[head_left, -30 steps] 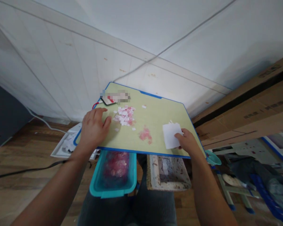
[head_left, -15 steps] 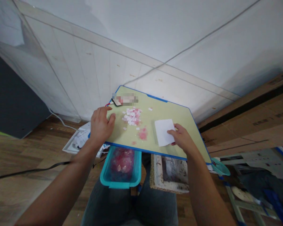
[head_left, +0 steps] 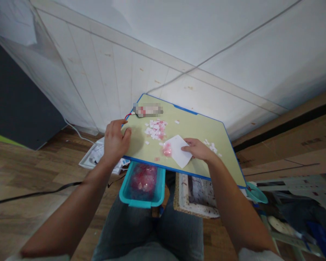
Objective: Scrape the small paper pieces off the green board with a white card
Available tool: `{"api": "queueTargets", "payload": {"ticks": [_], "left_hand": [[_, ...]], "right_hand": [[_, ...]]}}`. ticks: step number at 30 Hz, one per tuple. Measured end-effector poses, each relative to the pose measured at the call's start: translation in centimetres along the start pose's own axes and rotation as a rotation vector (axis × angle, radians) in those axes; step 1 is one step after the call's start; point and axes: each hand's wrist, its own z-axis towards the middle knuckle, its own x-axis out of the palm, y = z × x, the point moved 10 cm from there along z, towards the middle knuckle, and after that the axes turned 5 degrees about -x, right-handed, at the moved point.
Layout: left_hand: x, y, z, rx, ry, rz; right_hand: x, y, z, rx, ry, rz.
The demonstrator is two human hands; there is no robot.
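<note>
My right hand (head_left: 198, 148) grips a white square card or paper stack (head_left: 179, 154) by its right edge, thumb on top. The card is tilted, and its left corner meets a pink, shiny clump (head_left: 167, 149) on the yellow-green tabletop (head_left: 141, 146). My left hand (head_left: 116, 139) hovers at the table's left edge, fingers loosely curved and apart, holding nothing. Between the hands, toward the back, lies a heap of small white and pink paper pieces (head_left: 156, 129). Several white bits (head_left: 212, 146) lie right of my right hand.
A teal tub (head_left: 122, 197) of pinkish-red contents and a speckled white box (head_left: 182, 206) stand below the table's front edge. Behind runs a white wall (head_left: 157, 47). Cardboard boxes (head_left: 288, 141) stand at right. A blurred-out object (head_left: 149, 109) lies at the back left.
My right hand has moved left with the card, turning it so a corner reaches the pink clump. White bits now show where the card was. My left hand stays nearly in place.
</note>
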Motion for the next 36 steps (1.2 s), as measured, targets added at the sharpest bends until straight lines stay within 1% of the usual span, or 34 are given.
{"api": "queueTargets", "payload": {"ticks": [3,6,8,10,12,14,16,18,20,21,24,26,28,30,32,34,36], "left_hand": [[-0.5,0.4,0.0,-0.043,-0.03,-0.018],[-0.7,0.7,-0.1,-0.059,-0.049,-0.048],[-0.7,0.9,-0.1,-0.071,-0.056,-0.068],[-0.7,1.0,-0.1,-0.085,-0.061,-0.081],[-0.7,1.0,-0.1,-0.087,-0.063,-0.084],[-0.7,0.8,0.0,-0.078,-0.063,-0.078],[-0.8,0.7,0.0,-0.069,-0.063,-0.075],[-0.8,0.6,0.1,-0.059,-0.053,-0.071],[-0.7,0.6,0.2,-0.046,-0.032,-0.059],[-0.6,0.6,0.2,-0.038,-0.019,-0.05],[-0.4,0.8,0.4,-0.009,-0.01,-0.011],[-0.2,0.8,0.5,-0.003,-0.012,0.022],[0.0,0.8,0.6,-0.019,0.002,0.043],[0.0,0.6,0.5,-0.026,0.017,0.069],[0.0,0.4,0.5,-0.036,0.029,0.1],[0.1,0.3,0.5,-0.043,0.042,0.128],[0.3,0.4,0.5,-0.045,0.061,0.159]], "right_hand": [[3.3,1.0,-1.4,-0.052,0.072,0.015],[6.0,3.5,-3.4,-0.164,0.138,-0.045],[6.6,5.2,-4.9,-0.236,0.155,-0.127],[5.9,6.2,-6.0,-0.261,0.142,-0.197],[4.4,6.0,-6.4,-0.237,0.096,-0.217],[2.3,4.8,-6.2,-0.191,0.008,-0.185],[-0.2,2.8,-5.9,-0.145,-0.108,-0.141],[-3.0,0.0,-6.1,-0.093,-0.206,-0.098],[-6.6,-3.3,-7.2,-0.017,-0.307,-0.046],[-8.9,-5.1,-8.2,0.034,-0.38,-0.018],[-16.4,-10.3,-12.5,0.228,-0.654,0.004],[-20.3,-12.7,-14.5,0.337,-0.735,-0.02],[-22.8,-14.1,-15.0,0.394,-0.736,-0.035],[-24.2,-15.0,-14.0,0.412,-0.707,-0.032],[-24.1,-15.5,-12.1,0.41,-0.647,-0.022],[-22.8,-15.9,-9.8,0.384,-0.565,-0.007],[-20.8,-16.0,-8.1,0.345,-0.473,0.011]]}}
